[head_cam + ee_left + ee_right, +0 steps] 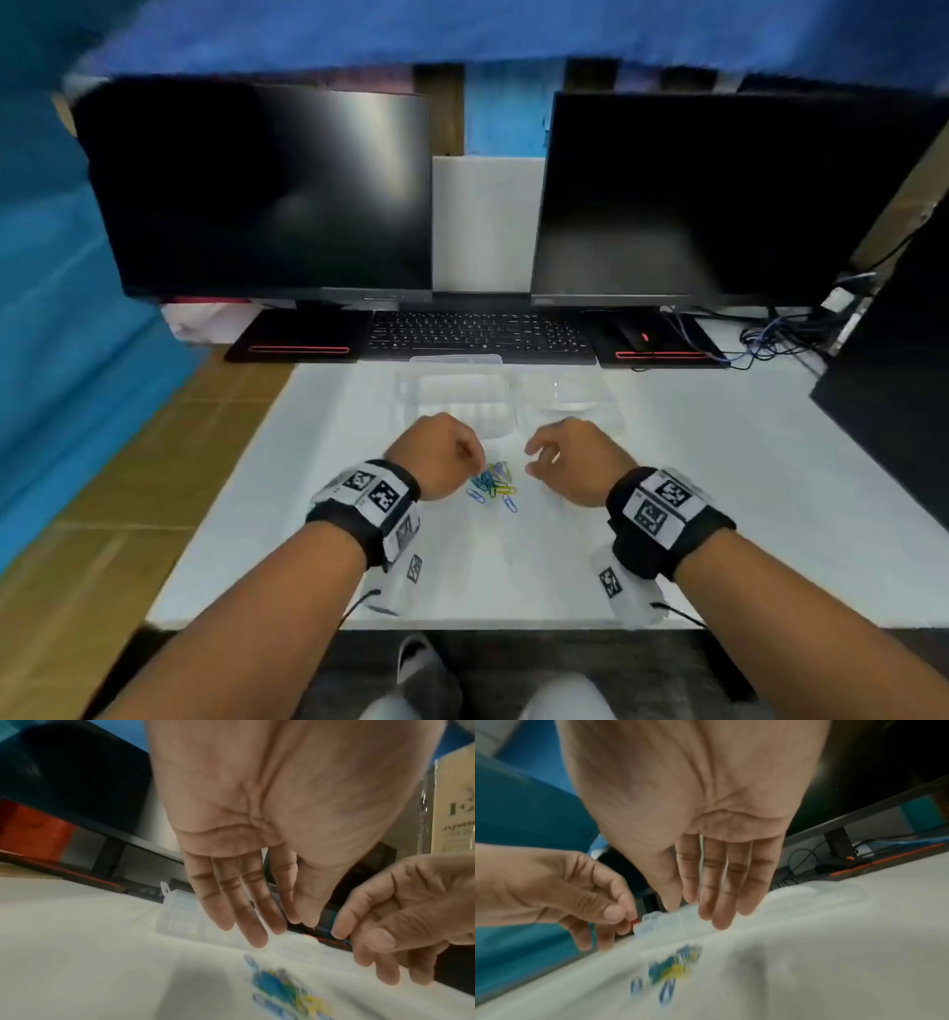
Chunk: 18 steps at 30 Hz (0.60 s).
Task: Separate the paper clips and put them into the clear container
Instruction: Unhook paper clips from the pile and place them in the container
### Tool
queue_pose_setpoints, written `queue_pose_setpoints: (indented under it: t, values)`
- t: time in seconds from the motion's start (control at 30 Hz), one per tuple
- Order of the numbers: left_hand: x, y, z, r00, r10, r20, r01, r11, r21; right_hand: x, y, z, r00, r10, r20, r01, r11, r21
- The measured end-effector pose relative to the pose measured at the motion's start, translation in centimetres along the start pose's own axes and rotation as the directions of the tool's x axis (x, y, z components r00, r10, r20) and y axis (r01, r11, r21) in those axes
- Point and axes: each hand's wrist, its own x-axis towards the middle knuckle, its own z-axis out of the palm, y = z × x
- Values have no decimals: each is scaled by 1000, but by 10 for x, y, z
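Observation:
A small heap of blue, yellow and green paper clips lies on the white table between my hands, with two blue ones loose just in front of it. My left hand hovers just left of the heap, fingers loosely bent and holding nothing. Just right of it my right hand hovers the same way, empty. The clear container stands open right behind the hands, its lid folded out to the right. The wrist views show the blurred clips below relaxed fingers.
A black keyboard and two dark monitors stand behind the container. A mouse and a tangle of cables lie at the back right. A dark case borders the table's right side.

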Motion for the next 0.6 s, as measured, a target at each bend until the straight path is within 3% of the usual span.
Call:
queue_pose_setpoints:
  t: [0.1,0.2,0.43,0.5,0.6]
  values:
    - [8,-9,15,998,-66,11,65,997,45,4,4,15,996,57,66,-49,991,-125]
    - [23,-14,23,995,-99,27,99,995,2,19,1,26,997,29,69,-17,987,-161]
    - [52,-28,20,995,-42,86,47,997,-54,57,-9,31,993,-57,107,85,956,-280]
    - [52,-33,15,997,-16,73,24,995,-102,60,-9,26,996,-48,78,66,966,-251]
    - [48,-37,9,999,-5,42,13,980,-198,59,-5,17,999,-15,51,15,1000,3]
